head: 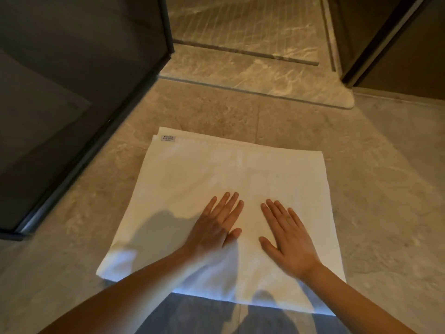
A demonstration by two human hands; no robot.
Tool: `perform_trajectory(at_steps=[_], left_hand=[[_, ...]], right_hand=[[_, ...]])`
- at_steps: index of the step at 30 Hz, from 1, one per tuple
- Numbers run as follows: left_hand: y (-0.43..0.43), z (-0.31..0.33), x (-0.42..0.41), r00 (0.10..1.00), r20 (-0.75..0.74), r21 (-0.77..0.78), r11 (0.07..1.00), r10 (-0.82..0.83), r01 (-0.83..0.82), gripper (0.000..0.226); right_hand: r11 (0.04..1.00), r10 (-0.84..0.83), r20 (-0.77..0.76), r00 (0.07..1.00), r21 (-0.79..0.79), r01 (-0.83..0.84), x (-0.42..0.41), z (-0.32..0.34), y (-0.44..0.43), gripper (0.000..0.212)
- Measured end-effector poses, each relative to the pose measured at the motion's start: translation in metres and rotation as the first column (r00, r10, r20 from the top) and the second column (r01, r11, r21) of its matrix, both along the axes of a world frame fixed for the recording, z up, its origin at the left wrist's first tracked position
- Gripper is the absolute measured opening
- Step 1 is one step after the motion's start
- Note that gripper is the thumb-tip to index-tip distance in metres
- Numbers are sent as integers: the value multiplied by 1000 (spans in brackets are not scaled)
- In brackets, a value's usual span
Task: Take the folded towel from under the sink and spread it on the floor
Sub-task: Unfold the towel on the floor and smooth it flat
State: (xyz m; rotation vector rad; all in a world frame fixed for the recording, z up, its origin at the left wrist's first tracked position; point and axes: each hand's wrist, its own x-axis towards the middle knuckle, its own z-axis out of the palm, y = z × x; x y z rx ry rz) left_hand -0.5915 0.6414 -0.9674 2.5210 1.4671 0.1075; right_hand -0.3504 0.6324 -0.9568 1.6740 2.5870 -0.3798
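Note:
A white towel [216,174] lies flat on the stone floor [385,189], seemingly doubled over, with stacked edges along its far side and a small label at its far left corner. My left hand [216,225] rests palm down on the towel's near middle, fingers spread. My right hand [287,235] lies flat beside it, a short gap between the two. Neither hand grips the cloth. My forearms cover part of the towel's near edge.
A dark glass panel with a metal frame [79,150] runs along the left. Beyond the towel a raised marble threshold [252,78] leads into a shower area. A dark door frame [375,44] stands at the far right.

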Motion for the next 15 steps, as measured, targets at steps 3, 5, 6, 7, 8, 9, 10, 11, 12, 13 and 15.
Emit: perform_trajectory(at_steps=[3, 5, 6, 7, 8, 9, 10, 11, 12, 13, 15], left_hand=[[-12, 7, -11, 1000, 10, 15, 1000, -5, 5, 63], [-29, 7, -19, 1000, 10, 56, 998, -10, 9, 62], [-37, 6, -21, 1000, 10, 59, 998, -14, 13, 61], [-43, 3, -22, 1000, 6, 48, 999, -13, 12, 61], [-48, 1, -23, 1000, -3, 30, 1000, -4, 4, 61], [-49, -1, -24, 1000, -17, 13, 1000, 6, -6, 61], [-48, -3, -26, 999, -36, -1, 1000, 9, -9, 61], [-48, -5, -29, 999, -53, -14, 1000, 7, -8, 62], [-48, -7, -31, 998, -61, -24, 1000, 5, -6, 62], [-48, -9, -32, 998, -62, -29, 1000, 3, -4, 62], [-47, -10, -32, 999, -48, -29, 1000, -7, 6, 63]], right_hand=[[998, -66, -22, 998, -9, 66, -9, 2, -9, 69], [994, -107, -78, 991, -12, 106, -27, 2, -23, 67], [996, -93, -94, 991, -6, 93, -38, 1, -31, 65], [997, -72, -98, 993, 3, 73, -49, 0, -39, 64], [998, -60, -93, 994, 7, 61, -59, -2, -45, 63], [998, -56, -82, 995, 4, 57, -65, -4, -49, 62], [999, -54, -63, 997, 1, 54, -69, -5, -51, 62], [999, -50, -42, 998, 3, 50, -69, -7, -52, 62], [999, -46, -27, 999, 7, 46, -68, -9, -52, 62], [999, -44, -17, 999, 11, 45, -67, -10, -53, 63], [999, -43, -9, 999, 4, 43, -67, -12, -52, 63]])
